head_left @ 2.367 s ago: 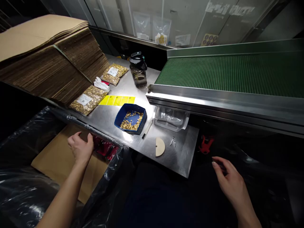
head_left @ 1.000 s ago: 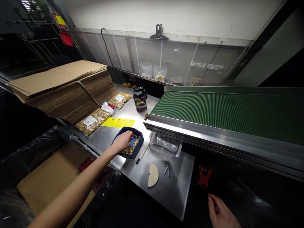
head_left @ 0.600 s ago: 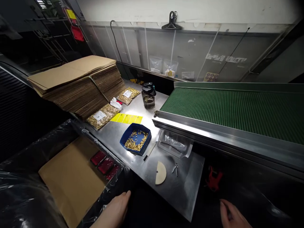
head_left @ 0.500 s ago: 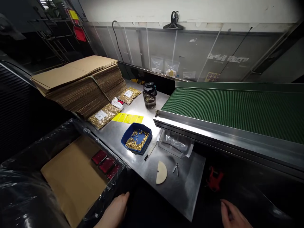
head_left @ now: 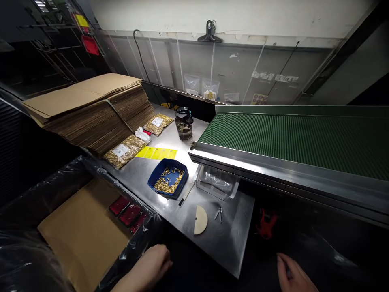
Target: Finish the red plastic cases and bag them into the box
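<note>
Head view, looking forward and down over a brushed steel worktable (head_left: 231,239). At bottom centre, left hand (head_left: 153,265) curled loosely by the table's near edge, just beside the black plastic liner (head_left: 36,198) of a carton; whether anything sits inside the curl cannot be told. At bottom right, right hand (head_left: 293,275) low over a dark area, fingers half bent, holding nothing visible.

Further along the table, well apart from both hands: shallow blue plastic tray (head_left: 168,183) with a scatter of small brass-coloured parts (head_left: 169,185). Just right of the tray, a slim pen-like tool (head_left: 185,194); nearer the hands, a pale half-round disc (head_left: 201,220) and small metal tweezers (head_left: 219,214). Behind the tray, a strip of yellow labels (head_left: 156,153), clear bags of brass parts (head_left: 121,151), a dark-lidded jar (head_left: 183,123) and a tall stack of flat brown cardboard (head_left: 91,109). At right, a green ribbed conveyor belt (head_left: 291,138) with a clear bin (head_left: 216,182) beneath its lip. Inside the lined carton, a brown cardboard sheet (head_left: 82,231) and three red packets (head_left: 129,213).

Likely risks: a forearm or sleeve catching the tray rim on a reach and spilling loose parts across the steel; tweezers or disc knocked off the near edge; liner snagged and dragged by the left hand.
</note>
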The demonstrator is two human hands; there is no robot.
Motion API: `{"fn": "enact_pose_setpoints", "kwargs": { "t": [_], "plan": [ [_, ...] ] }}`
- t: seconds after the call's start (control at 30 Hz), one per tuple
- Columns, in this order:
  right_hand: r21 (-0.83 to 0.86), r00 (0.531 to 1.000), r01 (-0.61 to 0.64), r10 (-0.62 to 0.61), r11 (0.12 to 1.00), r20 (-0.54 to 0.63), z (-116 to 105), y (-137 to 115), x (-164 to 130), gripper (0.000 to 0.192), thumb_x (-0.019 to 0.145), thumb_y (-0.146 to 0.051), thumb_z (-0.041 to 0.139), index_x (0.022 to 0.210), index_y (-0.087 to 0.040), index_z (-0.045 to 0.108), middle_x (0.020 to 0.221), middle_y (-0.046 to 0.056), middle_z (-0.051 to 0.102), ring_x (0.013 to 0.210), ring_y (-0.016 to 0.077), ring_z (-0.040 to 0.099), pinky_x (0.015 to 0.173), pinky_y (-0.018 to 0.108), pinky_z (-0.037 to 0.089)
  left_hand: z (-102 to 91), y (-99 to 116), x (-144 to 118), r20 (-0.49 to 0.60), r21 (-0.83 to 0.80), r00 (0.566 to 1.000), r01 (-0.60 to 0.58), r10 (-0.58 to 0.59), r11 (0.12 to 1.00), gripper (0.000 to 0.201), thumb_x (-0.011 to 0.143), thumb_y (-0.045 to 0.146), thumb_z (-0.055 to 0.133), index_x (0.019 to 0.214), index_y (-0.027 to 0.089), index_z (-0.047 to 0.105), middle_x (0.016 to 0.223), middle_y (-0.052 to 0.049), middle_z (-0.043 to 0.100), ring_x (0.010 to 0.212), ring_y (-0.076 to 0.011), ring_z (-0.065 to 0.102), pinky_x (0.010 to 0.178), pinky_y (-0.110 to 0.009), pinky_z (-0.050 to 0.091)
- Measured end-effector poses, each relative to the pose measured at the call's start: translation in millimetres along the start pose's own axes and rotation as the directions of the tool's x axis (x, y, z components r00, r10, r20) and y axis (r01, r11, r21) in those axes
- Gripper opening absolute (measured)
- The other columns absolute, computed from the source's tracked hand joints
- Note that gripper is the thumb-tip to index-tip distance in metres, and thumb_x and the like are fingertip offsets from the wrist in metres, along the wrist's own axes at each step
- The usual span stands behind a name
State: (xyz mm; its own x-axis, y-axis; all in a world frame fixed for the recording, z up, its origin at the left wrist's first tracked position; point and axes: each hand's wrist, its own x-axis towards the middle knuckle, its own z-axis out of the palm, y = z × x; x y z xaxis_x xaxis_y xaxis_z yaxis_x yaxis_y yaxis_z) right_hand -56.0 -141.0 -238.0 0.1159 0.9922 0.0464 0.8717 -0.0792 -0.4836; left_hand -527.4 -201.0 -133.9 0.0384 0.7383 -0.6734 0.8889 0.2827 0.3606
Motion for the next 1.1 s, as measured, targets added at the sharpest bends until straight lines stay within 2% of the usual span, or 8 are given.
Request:
{"fn": "enact_pose_setpoints", "kwargs": {
  "t": [0.1,0.17,0.27,0.37,0.47,0.6,0.73,1.1],
  "plan": [
    [-0.008,1.0,-0.002,0.002,1.0,-0.031,1.0,-0.1,0.3,0.044,0.089,-0.054,0.047,0.099,-0.022,0.077,0.094,0.007,0.081,0.072,0.0266,0.077,0.054,0.035,0.057,-55.5,24.9,-4.8,0.017,-0.162,0.985,-0.168,0.173,0.972,0.026,0.094,0.043,0.057,0.091,0.025,0.075,0.087,0.001,0.077,0.081,-0.02,0.072,0.073,-0.026,0.054],
    [0.001,1.0,0.007,-0.007,1.0,0.016,1.2,5.5,1.9,0.044,0.089,-0.053,0.049,0.101,-0.022,0.077,0.097,0.008,0.081,0.073,0.0268,0.078,0.055,0.034,0.058,-98.8,29.4,4.7,-0.177,-0.122,0.959,-0.245,0.221,0.962,0.025,0.096,0.039,0.055,0.092,0.023,0.074,0.089,0.001,0.077,0.082,-0.0181,0.071,0.076,-0.024,0.053],
    [0.023,0.991,0.008,-0.011,1.0,0.134,2.0,18.8,4.6,0.041,0.089,-0.051,0.055,0.106,-0.022,0.079,0.102,0.007,0.082,0.076,0.0262,0.079,0.057,0.032,0.061,-154.6,15.9,42.6,-0.349,-0.024,0.93,-0.129,0.113,0.991,0.021,0.097,0.027,0.053,0.103,0.02,0.071,0.109,-0.006,0.076,0.1,-0.0212,0.069,0.088,-0.03,0.052],
    [0.035,0.986,0.015,-0.02,0.999,0.167,4.7,28.3,4.5,0.04,0.09,-0.05,0.057,0.107,-0.022,0.079,0.105,0.007,0.081,0.08,0.0263,0.079,0.059,0.031,0.063,-185.2,-5.9,94.8,-0.361,0.082,0.933,0.014,0.017,0.997,0.014,0.096,0.025,0.063,0.102,0.015,0.07,0.103,-0.007,0.074,0.094,-0.0217,0.069,0.088,-0.039,0.054],
    [0.033,0.989,0.039,-0.043,0.999,0.142,7.5,29.5,1.4,0.04,0.092,-0.051,0.055,0.108,-0.022,0.078,0.107,0.007,0.081,0.081,0.0256,0.079,0.059,0.029,0.063,-191.9,-19.7,137.3,-0.309,0.197,0.951,0.089,-0.024,0.976,0.022,0.097,0.035,0.068,0.107,0.015,0.068,0.109,-0.007,0.071,0.098,-0.0222,0.069,0.089,-0.044,0.058],
    [-0.001,0.994,0.085,-0.085,0.996,0.067,9.3,26.7,-3.3,0.041,0.095,-0.053,0.052,0.107,-0.023,0.078,0.105,0.007,0.081,0.078,0.0238,0.079,0.06,0.028,0.063,-185.0,-26.7,162.9,-0.279,0.302,0.959,0.134,-0.047,0.944,0.028,0.097,0.035,0.067,0.117,0.016,0.066,0.118,-0.009,0.069,0.103,-0.0239,0.068,0.09,-0.045,0.059],
    [-0.044,0.992,0.123,-0.123,0.991,0.009,10.3,26.6,-4.8,0.045,0.096,-0.057,0.049,0.106,-0.023,0.077,0.105,0.006,0.081,0.078,0.0225,0.079,0.061,0.028,0.063,-179.2,-32.1,168.7,-0.306,0.35,0.951,0.161,-0.05,0.923,0.03,0.098,0.036,0.066,0.119,0.016,0.065,0.12,-0.009,0.068,0.104,-0.0243,0.068,0.09,-0.046,0.059],
    [-0.041,0.995,0.088,-0.087,0.995,0.039,9.2,18.8,1.4,0.047,0.094,-0.058,0.05,0.105,-0.022,0.078,0.104,0.007,0.081,0.079,0.0245,0.079,0.06,0.029,0.062,-169.7,-40.6,162.8,-0.327,0.388,0.945,0.11,0.024,0.915,0.028,0.099,0.037,0.065,0.118,0.016,0.066,0.119,-0.009,0.068,0.106,-0.0244,0.068,0.093,-0.047,0.058]
  ]
}}
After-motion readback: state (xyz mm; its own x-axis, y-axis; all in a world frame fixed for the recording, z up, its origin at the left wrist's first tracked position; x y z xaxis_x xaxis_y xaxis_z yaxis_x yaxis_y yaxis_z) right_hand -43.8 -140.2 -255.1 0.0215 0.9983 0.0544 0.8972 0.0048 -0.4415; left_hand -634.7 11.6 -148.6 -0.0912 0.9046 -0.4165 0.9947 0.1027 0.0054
